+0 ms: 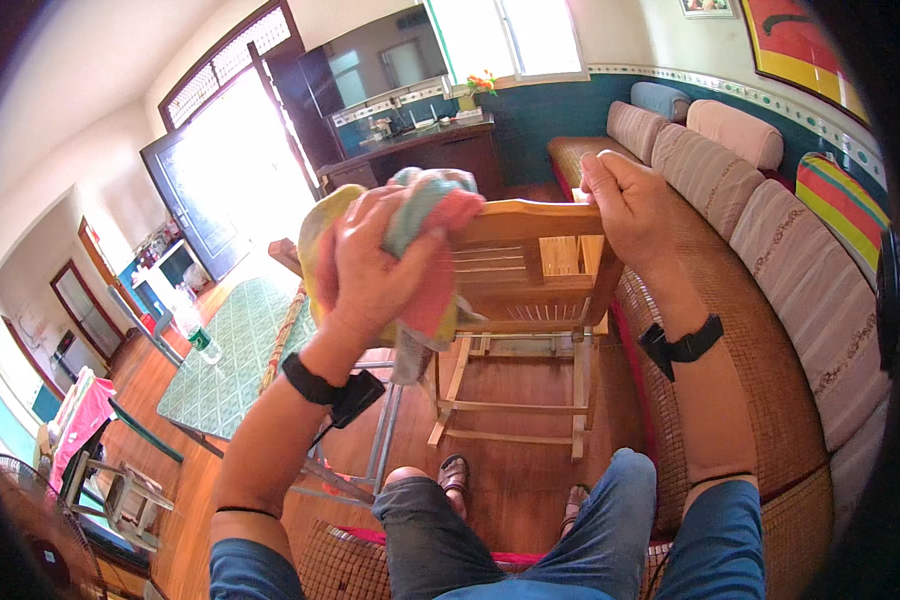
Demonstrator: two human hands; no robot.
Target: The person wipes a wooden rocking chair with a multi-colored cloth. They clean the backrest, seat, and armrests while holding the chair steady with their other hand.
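A wooden rocking chair (525, 292) with a slatted back stands in front of me. My left hand (379, 262) holds a crumpled multicoloured cloth (431, 292) against the left end of the chair's top rail. The cloth covers that corner, and part of it hangs below my fingers. At the opposite end of the top rail (529, 210), my right hand (630, 210) is closed around the corner of the chair. The chair's pale lower frame (510, 405) rests on the wooden floor.
On my left, a patterned table (225, 390) bears a clear plastic bottle (199, 337) and a bundle of thin stalks (281, 337). A long cushioned sofa (727, 300) runs along my right. Beyond the chair stands a dark cabinet (420, 150) beneath a television (375, 60).
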